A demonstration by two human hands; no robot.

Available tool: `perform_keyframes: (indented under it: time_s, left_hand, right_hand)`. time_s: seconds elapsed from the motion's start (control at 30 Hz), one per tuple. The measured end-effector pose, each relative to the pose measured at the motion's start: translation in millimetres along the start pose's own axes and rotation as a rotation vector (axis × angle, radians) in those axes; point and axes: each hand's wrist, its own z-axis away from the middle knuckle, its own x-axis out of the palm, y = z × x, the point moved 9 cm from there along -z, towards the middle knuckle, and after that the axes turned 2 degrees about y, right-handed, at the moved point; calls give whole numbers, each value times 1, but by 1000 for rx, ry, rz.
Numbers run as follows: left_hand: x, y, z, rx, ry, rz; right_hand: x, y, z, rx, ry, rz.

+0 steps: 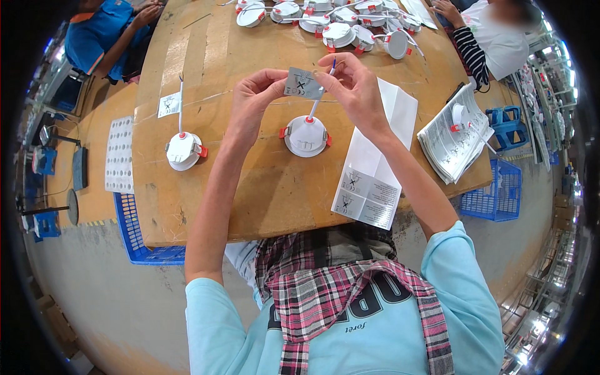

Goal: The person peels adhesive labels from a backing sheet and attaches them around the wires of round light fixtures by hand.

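Fingers [278, 80] of both hands pinch a light, floppy label [302, 83] by its edges, above a lamp [305, 135].

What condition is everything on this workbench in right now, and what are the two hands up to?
Left hand: pinching the small label.
Right hand: pinching label and wire.
Small label: held above the table.
Round lamp: face down, wire raised.
Second lamp: lying untouched.
Folded leaflet: flat, overhanging the table edge.
Leaflet stack: piled, lamp on top.
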Motion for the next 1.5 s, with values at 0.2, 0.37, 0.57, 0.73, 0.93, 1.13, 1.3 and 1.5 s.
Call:
perform_keyframes:
  time_s: [0.2,0.37,0.57,0.73,0.93,1.13,1.3,1.5]
  left_hand:
    - [3,3,0,7,-16,-26]
    - [4,2,0,-15,-51,-90]
    - [8,6,-1,-12,-57,-21]
    - [6,2,2,-117,-19,118]
    - [6,-1,1,-23,-15,-228]
    - [8,-4,1,-13,4,-165]
    - [4,-2,3,2,66,-214]
    - [5,-3,3,10,98,-208]
  right_hand:
    - [6,8,0,79,-47,-38]
    - [4,11,0,81,-29,-44]
    - [5,9,-1,60,-12,9]
    - [-1,14,-1,82,11,26]
    - [3,11,-1,98,-14,-44]
    - [7,21,5,94,-97,3]
    - [9,22,6,109,-92,48]
    - [10,21,6,115,-41,-47]
